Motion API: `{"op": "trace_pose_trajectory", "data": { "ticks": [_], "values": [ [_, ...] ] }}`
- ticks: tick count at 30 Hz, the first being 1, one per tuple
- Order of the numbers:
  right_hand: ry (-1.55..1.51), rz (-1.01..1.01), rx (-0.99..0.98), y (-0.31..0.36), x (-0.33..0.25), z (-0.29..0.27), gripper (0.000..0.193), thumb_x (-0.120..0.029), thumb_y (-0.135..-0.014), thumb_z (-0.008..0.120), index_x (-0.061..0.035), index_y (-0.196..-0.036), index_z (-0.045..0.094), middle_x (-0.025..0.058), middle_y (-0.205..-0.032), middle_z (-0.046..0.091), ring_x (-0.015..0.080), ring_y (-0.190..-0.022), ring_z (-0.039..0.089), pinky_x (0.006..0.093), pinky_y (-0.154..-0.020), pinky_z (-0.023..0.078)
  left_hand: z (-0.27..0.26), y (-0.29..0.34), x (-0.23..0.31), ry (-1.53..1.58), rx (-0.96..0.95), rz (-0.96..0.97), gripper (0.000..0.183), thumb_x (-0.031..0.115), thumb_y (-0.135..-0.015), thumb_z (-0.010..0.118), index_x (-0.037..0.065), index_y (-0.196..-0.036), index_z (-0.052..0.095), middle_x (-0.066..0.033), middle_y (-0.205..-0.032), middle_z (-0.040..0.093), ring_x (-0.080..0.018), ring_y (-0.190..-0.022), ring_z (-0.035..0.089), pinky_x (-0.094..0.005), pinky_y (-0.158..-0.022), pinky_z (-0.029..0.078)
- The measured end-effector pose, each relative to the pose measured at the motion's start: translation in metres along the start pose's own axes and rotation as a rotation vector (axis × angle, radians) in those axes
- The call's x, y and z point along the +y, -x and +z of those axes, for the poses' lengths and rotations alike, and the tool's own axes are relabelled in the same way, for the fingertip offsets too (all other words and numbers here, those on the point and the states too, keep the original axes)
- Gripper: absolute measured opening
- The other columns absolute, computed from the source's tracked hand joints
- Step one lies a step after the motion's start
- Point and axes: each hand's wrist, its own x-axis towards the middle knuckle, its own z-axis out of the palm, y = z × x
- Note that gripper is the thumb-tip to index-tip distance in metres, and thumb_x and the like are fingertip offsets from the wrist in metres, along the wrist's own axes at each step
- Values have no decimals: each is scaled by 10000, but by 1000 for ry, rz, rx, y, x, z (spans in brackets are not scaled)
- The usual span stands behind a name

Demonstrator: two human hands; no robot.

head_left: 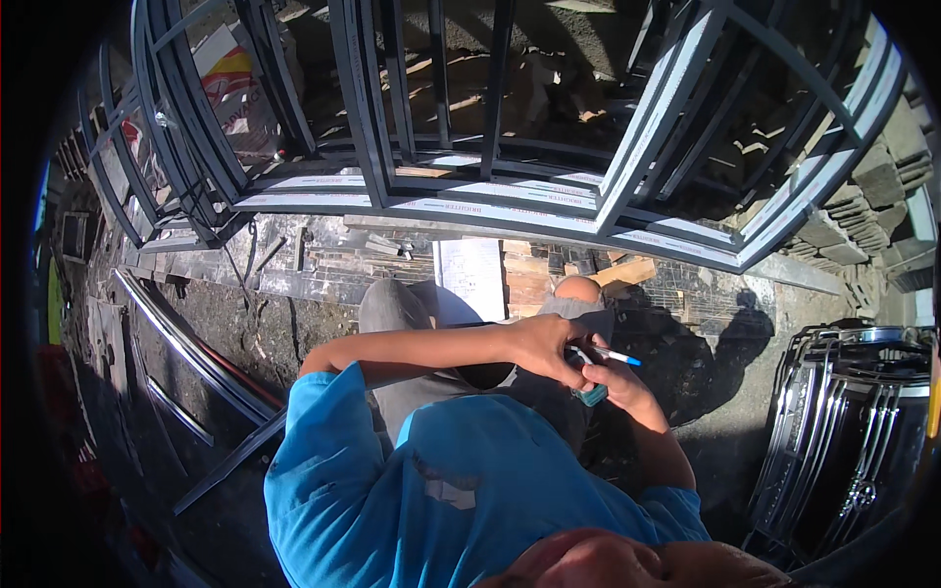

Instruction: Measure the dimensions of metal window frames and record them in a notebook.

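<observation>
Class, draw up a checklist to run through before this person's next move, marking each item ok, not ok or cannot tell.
1. Hands apart: not ok; the left hand and right hand are together.
2. Pen held: ok; it is at the right hand, blue end showing.
3. Green object identified: cannot tell; the hands partly hide it.
4. Paper sheet in sight: ok; its page faces up.
5. Hands clear of the metal frame: ok; neither touches it.

Rough grey ground (294, 338) carries it all. At 12 o'clock a sheet of paper (469, 274) lies among wooden strips (527, 279). Curved shiny metal rails (191, 351) lie toward 9 o'clock, polished metal barwork (812, 421) sits near 4, and flat slabs (877, 184) are stacked between 2 and 3.
</observation>
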Motion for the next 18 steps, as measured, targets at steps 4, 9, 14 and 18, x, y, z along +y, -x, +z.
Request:
{"op": "trace_pose_trajectory", "data": {
  "ticks": [4, 9, 14, 18],
  "values": [
    [1, 200, -62, -4, 17, 13, 509, -251, -824, 642, -22, -1248, 481, 51, -1111, 533, 128, -1000, 514, 282, -865, 412, 3, 29, -22, -144, 4, -160, 669, 482, -620, 815, 0, -1051, 643, -153, -869, 680, -276, -766, 658, -346, -700, 516],
    [346, 328, -211, -4, -23, 38, 634, -238, -766, 717, -48, -1315, 461, 67, -1189, 522, 171, -1102, 504, 324, -952, 385, -3, 56, -13, 229, -71, -80, 390, 296, -661, 848, 20, -829, 630, -108, -801, 666, -204, -763, 632, -325, -709, 492],
    [412, 570, -63, 10, -45, 3, 642, -155, -759, 737, -49, -1325, 452, 32, -1012, 608, 111, -927, 569, 280, -847, 445, -64, 88, -9, 233, 175, 130, 150, 49, -731, 666, 42, -858, 588, -42, -762, 602, -129, -701, 546, -276, -652, 445],
    [517, 521, 397, 83, -74, -82, 502, -123, -781, 702, -56, -1240, 512, 1, -920, 600, 78, -853, 555, 256, -776, 454, -242, 168, -50, 128, 681, 370, 31, 79, -871, 594, 53, -882, 605, 16, -741, 559, -43, -652, 505, -212, -607, 433]
  ]
}}
